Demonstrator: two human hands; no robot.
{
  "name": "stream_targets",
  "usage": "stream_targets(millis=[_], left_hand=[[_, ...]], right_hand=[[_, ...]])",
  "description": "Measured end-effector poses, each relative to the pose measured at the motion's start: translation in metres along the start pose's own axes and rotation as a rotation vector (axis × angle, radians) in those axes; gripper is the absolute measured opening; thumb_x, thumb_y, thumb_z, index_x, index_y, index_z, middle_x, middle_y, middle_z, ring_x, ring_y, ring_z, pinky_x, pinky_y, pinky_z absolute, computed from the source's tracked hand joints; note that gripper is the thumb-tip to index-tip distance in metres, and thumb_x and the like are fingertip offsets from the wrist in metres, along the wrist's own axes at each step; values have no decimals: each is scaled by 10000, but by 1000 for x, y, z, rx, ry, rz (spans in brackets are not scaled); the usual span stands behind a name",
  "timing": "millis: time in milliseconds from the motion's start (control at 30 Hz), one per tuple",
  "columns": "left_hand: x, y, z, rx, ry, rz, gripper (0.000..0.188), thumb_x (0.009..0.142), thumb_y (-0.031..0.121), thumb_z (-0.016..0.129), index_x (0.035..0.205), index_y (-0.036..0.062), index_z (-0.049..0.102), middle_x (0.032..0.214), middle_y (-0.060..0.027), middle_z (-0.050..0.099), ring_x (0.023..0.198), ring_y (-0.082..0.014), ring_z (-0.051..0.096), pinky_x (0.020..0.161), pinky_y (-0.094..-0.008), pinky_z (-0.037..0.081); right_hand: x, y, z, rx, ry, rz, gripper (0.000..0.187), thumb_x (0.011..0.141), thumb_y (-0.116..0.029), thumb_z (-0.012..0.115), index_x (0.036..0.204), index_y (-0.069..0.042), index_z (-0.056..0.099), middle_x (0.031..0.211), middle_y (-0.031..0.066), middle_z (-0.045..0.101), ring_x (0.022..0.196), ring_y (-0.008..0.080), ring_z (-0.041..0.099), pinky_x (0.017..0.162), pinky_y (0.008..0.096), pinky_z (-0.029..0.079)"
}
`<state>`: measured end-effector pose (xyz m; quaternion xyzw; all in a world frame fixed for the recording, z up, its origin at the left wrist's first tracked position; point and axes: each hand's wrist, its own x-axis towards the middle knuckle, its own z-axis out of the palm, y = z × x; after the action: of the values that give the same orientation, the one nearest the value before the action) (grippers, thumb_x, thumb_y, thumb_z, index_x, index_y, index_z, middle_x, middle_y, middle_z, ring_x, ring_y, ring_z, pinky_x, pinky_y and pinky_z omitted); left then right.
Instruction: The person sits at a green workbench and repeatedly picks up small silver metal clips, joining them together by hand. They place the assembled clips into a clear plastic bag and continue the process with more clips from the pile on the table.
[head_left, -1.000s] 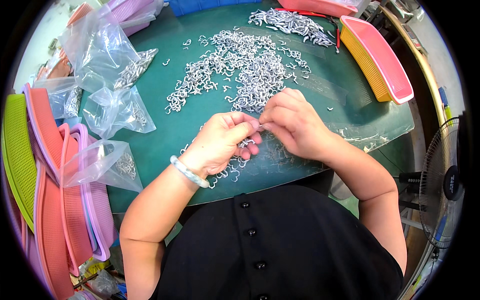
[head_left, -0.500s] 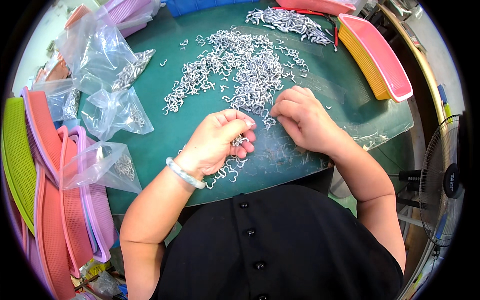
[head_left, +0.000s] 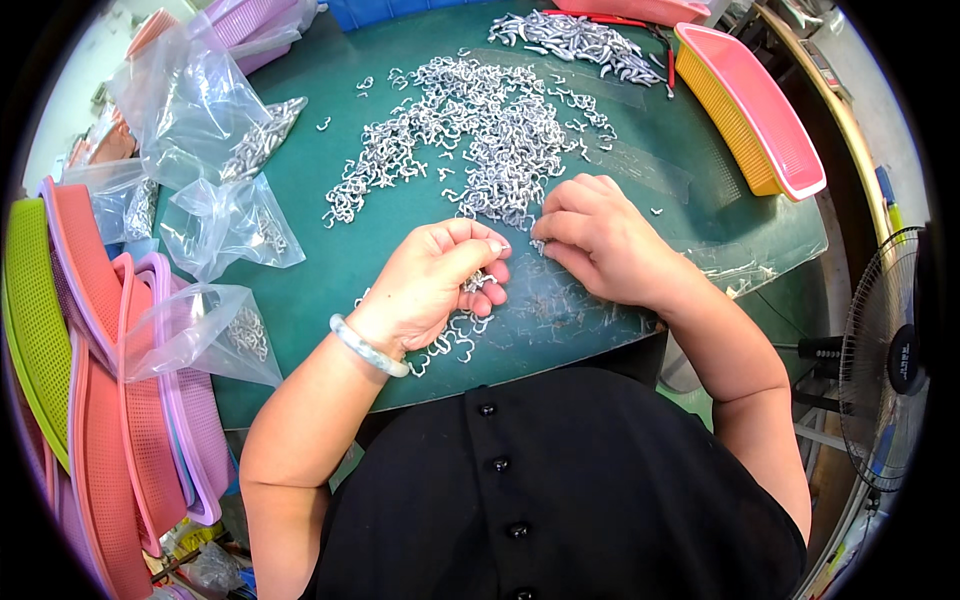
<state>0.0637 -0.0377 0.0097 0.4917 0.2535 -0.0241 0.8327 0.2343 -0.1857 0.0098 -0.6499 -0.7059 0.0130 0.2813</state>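
A large heap of small, curved silver-grey metal pieces [head_left: 510, 150] spreads over the green table [head_left: 320, 270]. My left hand [head_left: 440, 275], with a pale bangle [head_left: 368, 346] at the wrist, is curled around several of these pieces [head_left: 478, 282], thumb pressed to the forefinger. Below that hand lies a smaller group of curved pieces [head_left: 445, 343]. My right hand [head_left: 600, 235] is at the heap's near right edge, its fingertips closed on a small curved metal piece [head_left: 539, 246].
Clear plastic bags [head_left: 235, 225] holding metal pieces lie at left, beside stacked plastic baskets [head_left: 105, 400]. At the back are a pile of longer grey pieces [head_left: 580, 45] and red-handled pliers [head_left: 670, 70]. A pink-and-yellow basket [head_left: 745, 115] stands right, above a fan [head_left: 880, 360].
My right hand has shifted slightly left and down, and its fingertips have closed on a piece at the heap's edge. My left hand is almost unmoved.
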Motion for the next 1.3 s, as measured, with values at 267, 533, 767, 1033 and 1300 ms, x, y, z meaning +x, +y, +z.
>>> stream_targets(millis=[267, 533, 767, 1033, 1300], left_hand=[[-1, 0, -1, -18, -11, 0, 145, 946, 158, 558, 960, 28, 621, 779, -45, 635, 637, -115, 628, 524, -202, 503], [-1, 0, 0, -12, -3, 4, 146, 945, 159, 564, 969, 27, 622, 786, -44, 635, 642, -117, 629, 533, -206, 504], [-1, -1, -1, -27, -10, 15, 130, 940, 137, 566, 978, 27, 623, 791, -43, 636, 647, -118, 630, 546, -212, 506], [0, -1, -1, -34, -10, 21, 99, 913, 78, 537, 968, 20, 594, 818, -67, 630, 665, -134, 630, 553, -223, 508], [0, 1, -3, -110, -59, 12, 76, 881, 54, 526, 930, 18, 573, 826, -83, 627, 673, -149, 630, 558, -234, 508]], right_hand=[[0, -1, -1, 16, -45, 3, 78, 736, -50, 653, 802, -70, 619, 869, 48, 560, 850, 250, 537, 767, 367, 394], [0, 0, -4, 38, -32, -3, 95, 713, -29, 644, 786, -74, 604, 899, 55, 559, 862, 256, 523, 763, 365, 397], [0, -1, -6, 72, -24, 2, 121, 706, -21, 653, 811, -70, 616, 920, 56, 564, 888, 258, 526, 789, 368, 403], [-2, 0, -5, 66, -53, -8, 131, 703, -31, 662, 825, -67, 633, 932, 54, 563, 908, 251, 531, 793, 371, 399], [0, -2, -2, 10, -56, -46, 91, 715, -59, 679, 790, -59, 629, 910, 45, 556, 887, 241, 527, 770, 363, 392]])
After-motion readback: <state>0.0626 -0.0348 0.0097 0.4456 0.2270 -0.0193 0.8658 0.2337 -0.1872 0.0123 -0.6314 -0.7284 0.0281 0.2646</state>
